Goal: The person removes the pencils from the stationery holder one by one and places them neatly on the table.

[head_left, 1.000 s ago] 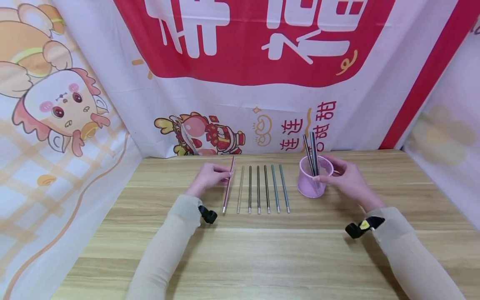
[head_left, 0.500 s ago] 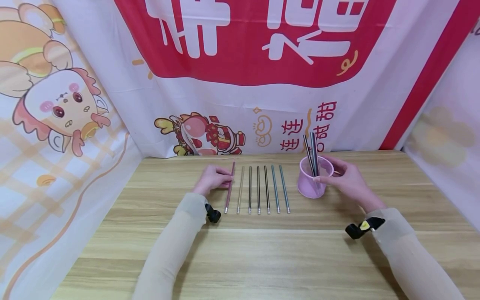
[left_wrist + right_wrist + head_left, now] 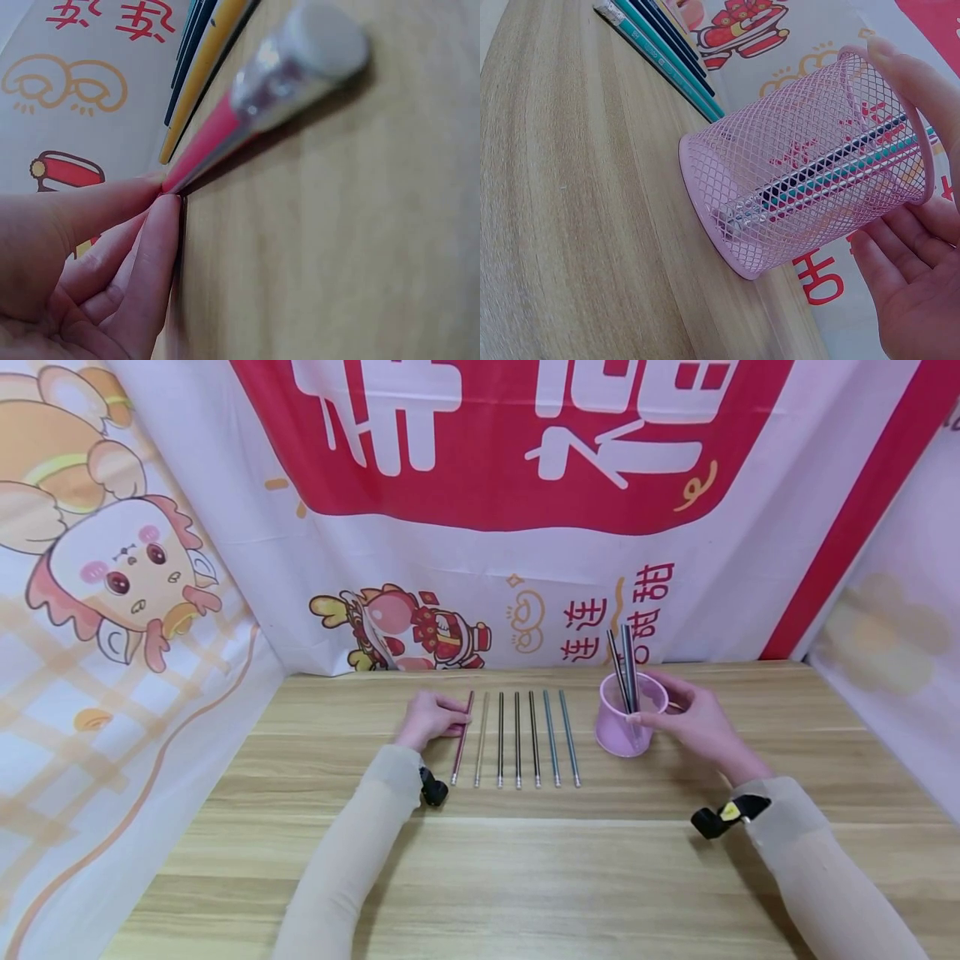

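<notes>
My left hand (image 3: 431, 718) pinches a pink-red pencil (image 3: 462, 743) between thumb and finger at the left end of a row. In the left wrist view the pencil's white eraser (image 3: 330, 41) points toward the camera, and the pencil lies on or just above the table. Beside it lie a yellow pencil (image 3: 482, 739), several black pencils (image 3: 517, 739) and two teal-blue pencils (image 3: 568, 737), roughly parallel with erasers toward me. My right hand (image 3: 693, 720) holds the rim of a pink mesh pencil cup (image 3: 780, 150), which stands upright with a few pencils (image 3: 825, 180) inside, erasers down.
The wooden table (image 3: 525, 877) extends toward me in front of the row. A printed cloth (image 3: 480, 552) hangs at the table's back edge, close behind the cup and pencils. More printed cloth (image 3: 187, 727) borders the left side.
My left hand has moved slightly right and nearer, bringing the pink-red pencil down level with the row beside the yellow one. The right hand and cup have stayed put.
</notes>
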Demonstrator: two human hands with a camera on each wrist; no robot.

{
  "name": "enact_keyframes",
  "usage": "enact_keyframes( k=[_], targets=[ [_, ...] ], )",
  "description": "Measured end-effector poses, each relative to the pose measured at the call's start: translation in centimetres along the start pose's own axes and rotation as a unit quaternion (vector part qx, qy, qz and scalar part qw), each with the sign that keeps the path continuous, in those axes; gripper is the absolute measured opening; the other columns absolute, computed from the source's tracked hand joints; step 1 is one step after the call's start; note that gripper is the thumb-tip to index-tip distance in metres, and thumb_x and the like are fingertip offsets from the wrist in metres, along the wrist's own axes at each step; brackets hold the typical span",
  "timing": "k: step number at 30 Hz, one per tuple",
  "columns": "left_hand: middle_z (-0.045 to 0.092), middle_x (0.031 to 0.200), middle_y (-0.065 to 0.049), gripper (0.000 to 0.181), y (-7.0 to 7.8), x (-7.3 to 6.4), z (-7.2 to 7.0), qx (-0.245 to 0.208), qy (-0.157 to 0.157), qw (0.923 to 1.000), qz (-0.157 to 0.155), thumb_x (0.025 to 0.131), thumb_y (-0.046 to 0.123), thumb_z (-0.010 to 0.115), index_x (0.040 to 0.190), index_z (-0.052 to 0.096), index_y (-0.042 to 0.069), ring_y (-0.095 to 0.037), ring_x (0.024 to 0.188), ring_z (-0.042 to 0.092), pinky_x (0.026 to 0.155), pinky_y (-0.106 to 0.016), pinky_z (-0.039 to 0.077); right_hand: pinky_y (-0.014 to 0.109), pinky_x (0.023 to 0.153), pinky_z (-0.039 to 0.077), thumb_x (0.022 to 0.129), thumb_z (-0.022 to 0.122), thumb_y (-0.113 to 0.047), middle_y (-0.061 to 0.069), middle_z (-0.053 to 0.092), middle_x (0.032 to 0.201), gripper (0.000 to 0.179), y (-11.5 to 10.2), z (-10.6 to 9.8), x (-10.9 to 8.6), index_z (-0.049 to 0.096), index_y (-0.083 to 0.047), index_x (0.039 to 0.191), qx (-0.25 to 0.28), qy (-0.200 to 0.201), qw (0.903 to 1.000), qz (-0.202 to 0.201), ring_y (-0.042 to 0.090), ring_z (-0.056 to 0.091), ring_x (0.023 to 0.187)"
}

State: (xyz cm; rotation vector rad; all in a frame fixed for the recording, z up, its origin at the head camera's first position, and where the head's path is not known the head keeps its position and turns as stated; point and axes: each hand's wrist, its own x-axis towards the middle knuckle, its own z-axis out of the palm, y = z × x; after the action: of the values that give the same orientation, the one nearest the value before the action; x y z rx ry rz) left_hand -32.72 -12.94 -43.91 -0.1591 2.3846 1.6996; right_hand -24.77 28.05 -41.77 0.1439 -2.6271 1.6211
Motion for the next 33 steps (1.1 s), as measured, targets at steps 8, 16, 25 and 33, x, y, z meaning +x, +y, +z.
enact_keyframes(
  k=[8,16,25,33],
  targets=[
    [0.074,0.096,-0.019,0.024,0.0,-0.2,0.1,-0.006,0.01,0.9999,-0.002,0.086,-0.004,0.079,0.11,0.074,-0.007,-0.022,0.073,0.073,0.069,-0.03,0.063,0.013,0.096,0.047,0.086,0.085,-0.036,0.013,0.051,0.149,0.081,0.0,0.0,0.0,0.046,-0.014,0.154,-0.001,0.001,1.0,0.001,0.035,0.05,0.132],
    [0.074,0.096,-0.018,0.026,0.0,-0.3,0.1,-0.006,0.019,0.9998,-0.001,0.086,-0.002,0.08,0.11,0.073,-0.007,-0.023,0.075,0.074,0.07,-0.031,0.063,0.019,0.1,0.048,0.086,0.084,-0.039,0.012,0.051,0.15,0.082,-0.1,0.0,-0.1,0.045,-0.016,0.155,-0.011,-0.001,0.9999,0.007,0.033,0.05,0.132],
    [0.073,0.096,-0.015,0.025,0.7,-0.5,-0.4,0.005,0.026,0.9996,0.002,0.086,0.006,0.083,0.108,0.074,-0.002,-0.025,0.08,0.073,0.075,-0.034,0.063,0.018,0.099,0.048,0.086,0.084,-0.038,0.012,0.051,0.15,0.082,-0.1,-0.1,-0.2,0.045,-0.017,0.155,-0.004,-0.001,1.0,0.006,0.034,0.05,0.132],
    [0.075,0.101,-0.013,0.028,3.1,-1.3,-0.2,0.012,0.007,0.9984,0.055,0.089,0.019,0.082,0.111,0.075,0.003,-0.033,0.093,0.073,0.086,-0.043,0.061,0.022,0.102,0.048,0.086,0.084,-0.038,0.011,0.051,0.15,0.081,-0.2,-0.1,-0.1,0.046,-0.018,0.154,-0.004,-0.002,1.0,0.004,0.033,0.05,0.133]
  ],
)
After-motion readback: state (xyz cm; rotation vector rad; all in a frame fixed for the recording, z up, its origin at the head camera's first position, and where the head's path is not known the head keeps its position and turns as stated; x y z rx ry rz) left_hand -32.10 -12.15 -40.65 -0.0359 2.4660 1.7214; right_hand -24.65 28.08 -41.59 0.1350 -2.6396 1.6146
